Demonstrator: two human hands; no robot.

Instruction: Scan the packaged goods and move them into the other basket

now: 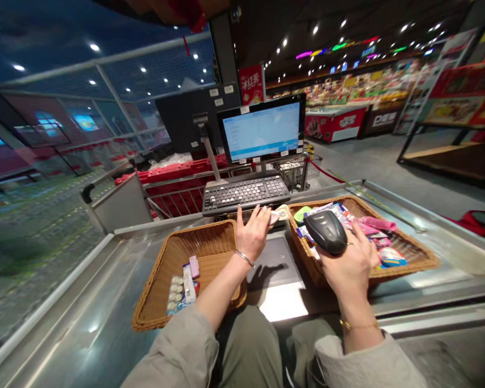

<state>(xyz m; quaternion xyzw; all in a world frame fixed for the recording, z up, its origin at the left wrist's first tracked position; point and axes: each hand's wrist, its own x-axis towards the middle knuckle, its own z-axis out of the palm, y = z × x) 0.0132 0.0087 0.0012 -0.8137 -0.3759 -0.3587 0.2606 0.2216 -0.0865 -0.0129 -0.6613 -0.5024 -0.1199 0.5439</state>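
At a supermarket checkout, a person's left hand (253, 234) pinches a small pale packet (277, 215) between narrowly closed fingers (262, 212), just above the steel table (68, 318). The right hand (347, 264) wraps its fingers (358, 237) around a black handheld barcode scanner (325, 231), held over a wicker basket (412, 261) piled with brightly wrapped packaged goods (367, 226). A second wicker basket (161, 296), nearer the left hand, holds blister packs (175, 293) and a pink box (194, 267). A keyboard (246, 194) and a lit monitor (261, 129) stand beyond both baskets.
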